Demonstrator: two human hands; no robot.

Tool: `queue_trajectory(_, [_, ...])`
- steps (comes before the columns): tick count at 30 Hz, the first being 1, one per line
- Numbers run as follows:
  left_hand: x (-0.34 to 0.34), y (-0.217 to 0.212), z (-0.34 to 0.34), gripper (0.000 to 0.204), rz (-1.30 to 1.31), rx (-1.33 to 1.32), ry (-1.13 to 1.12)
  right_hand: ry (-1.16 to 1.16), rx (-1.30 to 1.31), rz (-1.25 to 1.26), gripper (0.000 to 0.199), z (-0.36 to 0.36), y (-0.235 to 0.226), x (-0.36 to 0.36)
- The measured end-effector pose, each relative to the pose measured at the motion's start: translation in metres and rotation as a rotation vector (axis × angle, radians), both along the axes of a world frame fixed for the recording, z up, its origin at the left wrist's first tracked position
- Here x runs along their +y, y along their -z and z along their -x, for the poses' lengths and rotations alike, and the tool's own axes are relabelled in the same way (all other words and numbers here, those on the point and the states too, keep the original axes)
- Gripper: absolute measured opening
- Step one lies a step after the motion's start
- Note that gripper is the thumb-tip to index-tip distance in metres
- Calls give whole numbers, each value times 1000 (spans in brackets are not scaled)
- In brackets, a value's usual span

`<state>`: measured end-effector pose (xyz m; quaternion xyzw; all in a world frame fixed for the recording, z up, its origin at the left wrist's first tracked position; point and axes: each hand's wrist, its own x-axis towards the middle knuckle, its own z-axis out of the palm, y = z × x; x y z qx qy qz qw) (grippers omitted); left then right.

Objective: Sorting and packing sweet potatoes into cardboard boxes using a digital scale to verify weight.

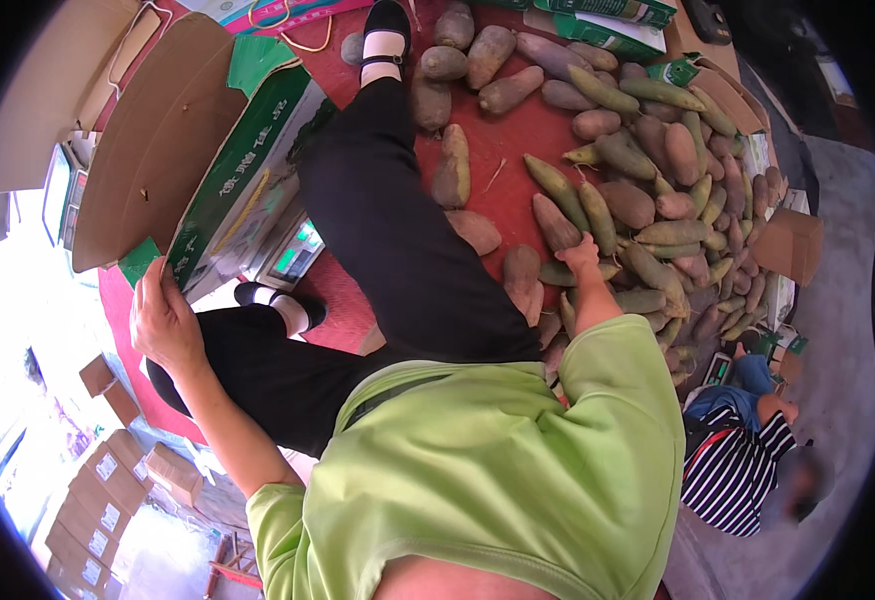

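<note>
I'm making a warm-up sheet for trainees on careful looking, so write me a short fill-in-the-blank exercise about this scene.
1. The left hand holds the edge of a cardboard box beside a small flap coloured ____.
2. The right hand is among root vegetables lying on a mat coloured ____.
3. The wearer's trousers are ____.
4. At the right, another person wears a top with black and white ____.

Missing words: green; red; black; stripes.

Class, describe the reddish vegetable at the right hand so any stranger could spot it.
Right of the black trousers, a vegetable pile lies on the red surface. On the pile's left side, the right hand touches the reddish vegetable. Dull reddish skin distinguishes it from the green vegetables immediately right.
</note>
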<state>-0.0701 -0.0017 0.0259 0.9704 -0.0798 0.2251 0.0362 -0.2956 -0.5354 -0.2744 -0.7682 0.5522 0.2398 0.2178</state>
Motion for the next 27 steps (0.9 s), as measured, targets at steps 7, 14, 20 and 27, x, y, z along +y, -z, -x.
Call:
queue_trajectory(7, [0,-1,-1,12,-13,43,-53,-235,213,24,89,-32,-16,-4])
queue_trajectory(14, [4,-3,-2,14,-30,6,-20,-412,278,76,88,-78,-26,40])
queue_trajectory(20, [0,-7,-4,14,-23,26,-19,-453,218,117,79,-96,-13,53])
queue_trajectory(27, [-3,-13,-4,16,25,79,-41,-732,267,124,47,-112,7,63])
